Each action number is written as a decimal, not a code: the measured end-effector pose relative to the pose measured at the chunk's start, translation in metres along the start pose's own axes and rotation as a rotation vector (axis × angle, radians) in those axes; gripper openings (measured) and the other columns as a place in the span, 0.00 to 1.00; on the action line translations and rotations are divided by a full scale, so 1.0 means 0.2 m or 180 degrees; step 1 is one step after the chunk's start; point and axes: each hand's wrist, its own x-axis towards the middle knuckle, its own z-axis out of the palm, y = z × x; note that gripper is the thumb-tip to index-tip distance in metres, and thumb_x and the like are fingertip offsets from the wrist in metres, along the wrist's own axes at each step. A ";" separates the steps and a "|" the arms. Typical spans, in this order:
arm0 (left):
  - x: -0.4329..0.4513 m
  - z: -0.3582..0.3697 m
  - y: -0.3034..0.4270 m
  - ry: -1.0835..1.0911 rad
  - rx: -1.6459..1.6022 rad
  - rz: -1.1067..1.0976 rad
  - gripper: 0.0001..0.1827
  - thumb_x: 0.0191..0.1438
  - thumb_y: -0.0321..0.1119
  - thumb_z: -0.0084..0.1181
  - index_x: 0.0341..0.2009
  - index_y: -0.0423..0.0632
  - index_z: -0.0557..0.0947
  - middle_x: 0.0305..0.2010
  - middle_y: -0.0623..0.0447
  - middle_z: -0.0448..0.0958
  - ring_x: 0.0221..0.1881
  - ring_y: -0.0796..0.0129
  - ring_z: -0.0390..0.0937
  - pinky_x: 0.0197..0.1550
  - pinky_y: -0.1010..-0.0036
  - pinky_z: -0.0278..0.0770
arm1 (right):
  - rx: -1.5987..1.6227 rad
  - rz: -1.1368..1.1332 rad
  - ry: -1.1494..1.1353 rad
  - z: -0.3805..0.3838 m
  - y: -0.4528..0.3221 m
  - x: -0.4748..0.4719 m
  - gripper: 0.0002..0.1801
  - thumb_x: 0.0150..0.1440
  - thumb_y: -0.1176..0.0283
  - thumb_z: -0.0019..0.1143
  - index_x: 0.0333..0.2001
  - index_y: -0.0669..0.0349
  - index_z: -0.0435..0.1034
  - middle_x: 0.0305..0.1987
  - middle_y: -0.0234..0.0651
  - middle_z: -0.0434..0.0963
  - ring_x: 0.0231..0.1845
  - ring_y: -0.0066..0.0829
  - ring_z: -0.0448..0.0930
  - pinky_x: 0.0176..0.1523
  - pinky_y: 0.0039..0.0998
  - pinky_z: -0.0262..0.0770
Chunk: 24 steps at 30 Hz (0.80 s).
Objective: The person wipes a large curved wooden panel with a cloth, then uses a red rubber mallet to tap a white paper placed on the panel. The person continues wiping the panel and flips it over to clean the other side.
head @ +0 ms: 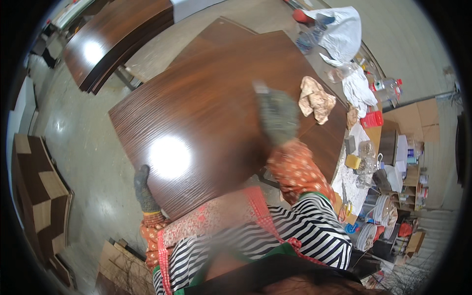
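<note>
A dark brown wood-grain panel (206, 99), glossy under the light, lies before me. My left hand (144, 190), in a dark knitted glove, grips the panel's left edge; part of its fingers is hidden at the edge. Over the right part of the panel is my right hand (279, 116), also gloved and blurred. From its fingers juts a small pale flat piece (260, 87), too blurred to name. A crumpled, brown-stained cloth (316, 99) rests just right of that hand.
Another brown panel (217, 40) shows beneath the far edge. Stacked curved panels (121, 33) stand at the far left. Along the right lie plastic bottles (387, 85), white sheeting (348, 33), a yellow sponge (353, 161) and yellow-handled scissors (345, 211). Buckets (381, 210) stand lower right.
</note>
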 end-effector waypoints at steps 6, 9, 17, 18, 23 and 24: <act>0.02 -0.03 -0.05 0.0075 -0.0165 0.0105 0.20 0.63 0.41 0.55 0.52 0.39 0.78 0.49 0.48 0.79 0.48 0.65 0.76 0.53 0.69 0.76 | -0.1284 0.2680 0.0528 -0.57 0.96 -0.60 0.19 0.62 0.61 0.53 0.51 0.62 0.76 0.47 0.48 0.81 0.48 0.47 0.80 0.53 0.42 0.74; 0.04 -0.08 -0.07 0.0050 -0.0592 0.0120 0.17 0.62 0.39 0.56 0.50 0.40 0.79 0.47 0.50 0.79 0.47 0.66 0.76 0.53 0.70 0.75 | -0.1693 0.1859 0.0410 -0.62 0.98 -0.55 0.38 0.58 0.53 0.61 0.67 0.57 0.62 0.66 0.56 0.68 0.66 0.55 0.68 0.66 0.47 0.64; -0.03 -0.02 0.01 0.0371 -0.0194 0.0418 0.24 0.58 0.42 0.59 0.53 0.39 0.77 0.48 0.50 0.78 0.46 0.67 0.77 0.50 0.70 0.77 | 0.0086 -0.0119 -0.0857 0.09 0.87 0.13 0.23 0.63 0.72 0.50 0.63 0.61 0.67 0.68 0.45 0.64 0.67 0.42 0.68 0.65 0.38 0.67; -0.04 0.00 0.02 0.0357 -0.0132 0.0390 0.24 0.58 0.42 0.59 0.53 0.38 0.77 0.48 0.50 0.79 0.46 0.67 0.77 0.49 0.70 0.78 | -0.0030 -0.0459 -0.0825 0.14 0.80 0.21 0.23 0.64 0.73 0.49 0.63 0.60 0.66 0.68 0.45 0.64 0.66 0.42 0.68 0.65 0.38 0.67; -0.04 0.01 0.05 -0.0052 -0.0253 0.0185 0.21 0.61 0.40 0.56 0.53 0.39 0.77 0.45 0.52 0.80 0.44 0.69 0.78 0.46 0.71 0.79 | -0.0509 -0.2626 -0.0815 0.37 -0.09 0.46 0.27 0.60 0.72 0.43 0.65 0.58 0.62 0.63 0.43 0.66 0.67 0.47 0.64 0.67 0.50 0.60; -0.03 -0.01 0.05 -0.0073 -0.0204 0.0221 0.20 0.62 0.39 0.55 0.53 0.39 0.77 0.44 0.52 0.80 0.44 0.69 0.78 0.46 0.71 0.79 | 0.0849 -0.2427 -0.0598 0.42 -0.34 0.45 0.25 0.59 0.69 0.46 0.61 0.58 0.65 0.63 0.41 0.67 0.65 0.43 0.66 0.66 0.46 0.61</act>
